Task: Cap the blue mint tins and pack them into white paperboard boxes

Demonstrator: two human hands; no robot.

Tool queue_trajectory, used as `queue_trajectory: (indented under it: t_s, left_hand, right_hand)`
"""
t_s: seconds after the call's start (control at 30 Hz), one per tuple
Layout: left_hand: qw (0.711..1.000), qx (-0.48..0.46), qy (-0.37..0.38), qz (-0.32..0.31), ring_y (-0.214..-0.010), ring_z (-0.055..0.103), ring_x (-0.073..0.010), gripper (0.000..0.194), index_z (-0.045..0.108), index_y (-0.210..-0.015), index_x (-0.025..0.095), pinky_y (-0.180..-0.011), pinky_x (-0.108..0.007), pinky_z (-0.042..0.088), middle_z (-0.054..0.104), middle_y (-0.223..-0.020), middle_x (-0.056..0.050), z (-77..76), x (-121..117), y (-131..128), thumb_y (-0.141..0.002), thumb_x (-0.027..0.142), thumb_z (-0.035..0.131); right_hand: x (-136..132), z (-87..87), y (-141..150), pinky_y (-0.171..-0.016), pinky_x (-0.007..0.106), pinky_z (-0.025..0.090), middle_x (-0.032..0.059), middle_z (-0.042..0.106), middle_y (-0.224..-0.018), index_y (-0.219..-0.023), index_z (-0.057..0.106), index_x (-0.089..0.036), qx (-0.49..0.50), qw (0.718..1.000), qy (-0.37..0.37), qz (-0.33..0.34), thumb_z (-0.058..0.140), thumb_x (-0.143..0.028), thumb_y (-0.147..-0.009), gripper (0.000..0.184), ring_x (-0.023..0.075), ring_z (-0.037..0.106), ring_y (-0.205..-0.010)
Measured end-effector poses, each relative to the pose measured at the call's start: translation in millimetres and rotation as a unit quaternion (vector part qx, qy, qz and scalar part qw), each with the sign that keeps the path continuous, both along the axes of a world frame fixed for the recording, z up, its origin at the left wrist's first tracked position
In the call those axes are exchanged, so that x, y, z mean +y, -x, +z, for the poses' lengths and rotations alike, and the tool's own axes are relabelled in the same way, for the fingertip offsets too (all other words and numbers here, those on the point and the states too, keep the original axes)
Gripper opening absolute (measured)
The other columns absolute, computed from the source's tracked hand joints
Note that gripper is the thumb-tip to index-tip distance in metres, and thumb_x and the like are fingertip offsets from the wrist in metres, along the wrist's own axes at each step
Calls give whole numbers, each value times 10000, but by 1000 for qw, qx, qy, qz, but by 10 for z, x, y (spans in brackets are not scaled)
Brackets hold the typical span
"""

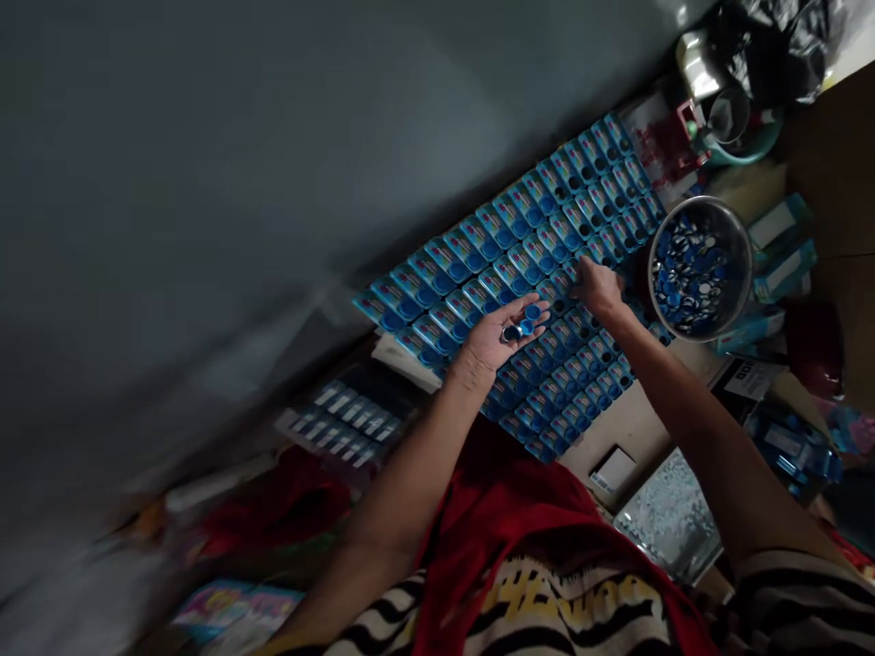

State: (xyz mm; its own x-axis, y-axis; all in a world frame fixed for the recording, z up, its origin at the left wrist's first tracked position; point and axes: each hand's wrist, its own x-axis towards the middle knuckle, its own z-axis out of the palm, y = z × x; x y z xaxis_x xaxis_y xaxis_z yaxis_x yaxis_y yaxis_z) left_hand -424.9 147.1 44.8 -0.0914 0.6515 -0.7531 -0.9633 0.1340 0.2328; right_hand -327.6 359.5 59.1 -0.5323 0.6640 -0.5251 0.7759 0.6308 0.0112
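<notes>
My left hand (493, 335) is turned palm up above the rows of blue printed cards (502, 226), with a few small blue round caps (526, 326) lying on its fingers. To its right, my right hand (599, 287) reaches down onto the cards, its fingers bent together and pointing down; whatever they pinch is hidden. Many cards carry a blue round piece at one end, while those toward the right end show a dark round spot there. Close by on the right stands a metal bowl (746, 273) full of loose blue and silvery round pieces.
A grey wall (225, 137) runs along the far side. Past the bowl are blue boxes (786, 269) and a teal basin (748, 150). Near my body lie a small white box (615, 469) and a clear-wrapped pack (670, 515). Trays of white-striped items (355, 424) sit at left.
</notes>
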Motion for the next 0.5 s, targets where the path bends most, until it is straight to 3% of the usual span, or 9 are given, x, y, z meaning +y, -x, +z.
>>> queue_trajectory:
  t_s: [0.1, 0.2, 0.33, 0.4, 0.5]
  left_hand:
    - [1000, 10, 5, -2, -1087, 781, -244, 239, 800, -1125, 147, -933, -368, 638, 800, -1225, -130, 16, -62, -66, -935, 224, 676]
    - [1000, 16, 21, -3, -993, 788, -229, 221, 805, -1095, 134, -944, -401, 646, 821, -1079, -119, -19, -93, -163, -923, 216, 694]
    - [998, 17, 63, 11, -1006, 766, -184, 112, 804, -944, 168, -989, -386, 636, 822, -1000, -58, -84, -91, -345, -891, 146, 708]
    - [998, 15, 56, -2, -1078, 753, -188, 149, 806, -931, 179, -985, -357, 633, 824, -1064, -59, -103, -94, -420, -905, 126, 669]
    - [999, -4, 27, -19, -1120, 755, -228, 181, 817, -990, 159, -968, -366, 634, 819, -1121, -109, -113, -120, -449, -929, 153, 647]
  right_hand:
    - [-195, 155, -34, -834, 312, 467, 88, 782, -1104, -1188, 729, -243, 24, 1000, -7, 4, 725, -277, -893, 297, 262, 702, -1020]
    - [-590, 268, -169, -872, 280, 472, 72, 759, -1169, -1199, 752, -253, 135, 990, 23, 36, 617, -283, -981, 258, 218, 691, -1055]
    - [-1092, 214, -464, -874, 259, 489, 80, 722, -1158, -1149, 789, -235, 232, 961, 113, 98, 586, -191, -960, 281, 191, 683, -1022]
    - [-1167, 122, -582, -872, 265, 501, 76, 725, -1100, -1058, 798, -220, 254, 956, 122, 76, 601, -163, -927, 244, 193, 684, -990]
    - [-1025, -5, -623, -854, 278, 524, 46, 750, -996, -1040, 785, -212, 286, 953, 95, -32, 619, -213, -925, 202, 187, 687, -898]
